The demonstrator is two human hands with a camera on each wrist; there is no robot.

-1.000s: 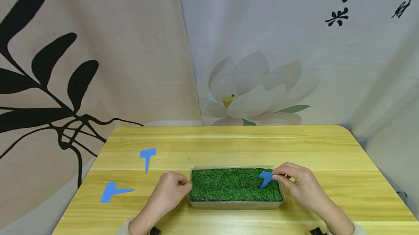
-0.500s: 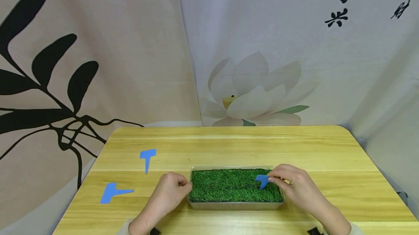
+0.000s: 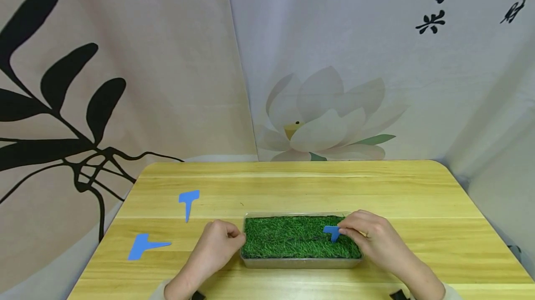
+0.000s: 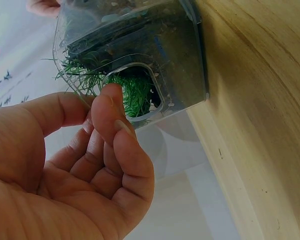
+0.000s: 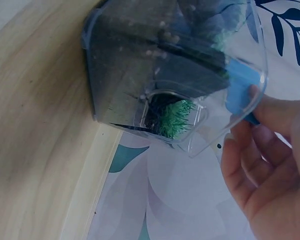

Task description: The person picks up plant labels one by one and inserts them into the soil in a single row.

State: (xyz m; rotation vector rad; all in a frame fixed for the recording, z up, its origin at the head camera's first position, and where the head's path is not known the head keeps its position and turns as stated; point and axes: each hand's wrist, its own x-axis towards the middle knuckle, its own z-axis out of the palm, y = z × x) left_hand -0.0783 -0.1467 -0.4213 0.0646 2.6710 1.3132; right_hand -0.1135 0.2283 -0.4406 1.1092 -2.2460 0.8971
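Observation:
A clear plastic box [image 3: 301, 264] filled with green artificial grass [image 3: 284, 236] stands near the front of the table. My right hand [image 3: 376, 237] pinches a blue T-shaped plant label [image 3: 330, 230] by one end of its head, over the right part of the grass. The label's stem points down and its tip is at the grass blades. In the right wrist view, the label [image 5: 241, 85] shows through the box wall beside my thumb. My left hand [image 3: 219, 244] pinches the box's left end at the rim, with the other fingers curled, as the left wrist view shows.
Two more blue plant labels lie flat on the wooden table [image 3: 376, 184] to the left: one label [image 3: 189, 203] further back, another label [image 3: 144, 245] nearer. Behind the table hangs a pale curtain [image 3: 188, 81] printed with plants and a lotus.
My right hand has shifted a little left with the plant label, whose head has swung lower and nearly level, so its stem is more upright. My left hand has stayed at the box.

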